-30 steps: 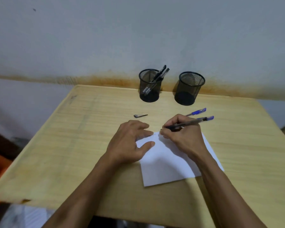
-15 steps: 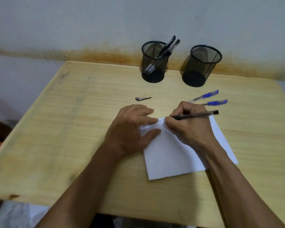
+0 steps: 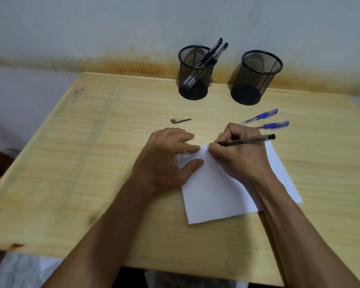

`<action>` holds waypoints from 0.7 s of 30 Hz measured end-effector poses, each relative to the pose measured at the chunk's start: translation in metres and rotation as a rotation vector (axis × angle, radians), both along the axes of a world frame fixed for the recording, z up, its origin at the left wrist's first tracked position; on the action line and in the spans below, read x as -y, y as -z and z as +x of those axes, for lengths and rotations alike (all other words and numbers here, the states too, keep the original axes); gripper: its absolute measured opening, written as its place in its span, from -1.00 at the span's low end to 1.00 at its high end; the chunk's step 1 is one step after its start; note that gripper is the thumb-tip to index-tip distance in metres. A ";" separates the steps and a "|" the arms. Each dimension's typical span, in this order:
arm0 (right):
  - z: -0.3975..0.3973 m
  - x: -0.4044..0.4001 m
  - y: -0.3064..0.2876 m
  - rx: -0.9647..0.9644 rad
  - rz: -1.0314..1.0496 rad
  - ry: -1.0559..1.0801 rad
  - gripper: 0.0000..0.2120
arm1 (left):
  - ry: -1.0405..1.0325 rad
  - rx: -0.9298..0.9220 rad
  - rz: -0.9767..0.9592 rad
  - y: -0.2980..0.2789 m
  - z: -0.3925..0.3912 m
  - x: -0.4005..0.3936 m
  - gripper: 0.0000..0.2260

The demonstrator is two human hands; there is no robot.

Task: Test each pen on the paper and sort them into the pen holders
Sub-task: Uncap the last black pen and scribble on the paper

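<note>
My right hand [image 3: 238,155] grips a black pen [image 3: 249,140] with its tip down at the top edge of the white paper [image 3: 216,194], where faint marks show. My left hand [image 3: 166,156] lies flat on the paper's top left corner, fingers spread. Two blue pens [image 3: 264,115] [image 3: 273,125] lie on the table just beyond my right hand. A black pen cap [image 3: 180,120] lies beyond my left hand. At the back stand two black mesh pen holders: the left holder [image 3: 195,73] has two black pens in it, the right holder [image 3: 256,76] looks empty.
The wooden table [image 3: 81,163] stands against a pale wall with a rusty stain along its base. Its left side and right edge fall off to the floor.
The view tilted down, so the table shifted up and then slightly back. My right hand stays on the paper's top edge with the pen; small marks now show there.
</note>
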State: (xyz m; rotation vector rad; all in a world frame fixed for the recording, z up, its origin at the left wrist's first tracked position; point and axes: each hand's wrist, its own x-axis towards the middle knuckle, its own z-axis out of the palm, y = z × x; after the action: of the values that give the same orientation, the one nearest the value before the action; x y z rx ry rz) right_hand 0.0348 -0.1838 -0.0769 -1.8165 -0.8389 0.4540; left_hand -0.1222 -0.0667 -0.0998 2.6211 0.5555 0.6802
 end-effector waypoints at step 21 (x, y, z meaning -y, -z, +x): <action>0.002 0.002 0.002 0.008 0.027 0.006 -0.78 | 0.004 0.010 0.009 0.001 0.000 0.001 -0.69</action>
State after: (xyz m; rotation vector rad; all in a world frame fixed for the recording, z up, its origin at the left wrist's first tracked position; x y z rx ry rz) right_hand 0.0364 -0.1859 -0.0788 -1.7964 -0.8411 0.4294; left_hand -0.1226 -0.0673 -0.1003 2.6246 0.5456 0.6963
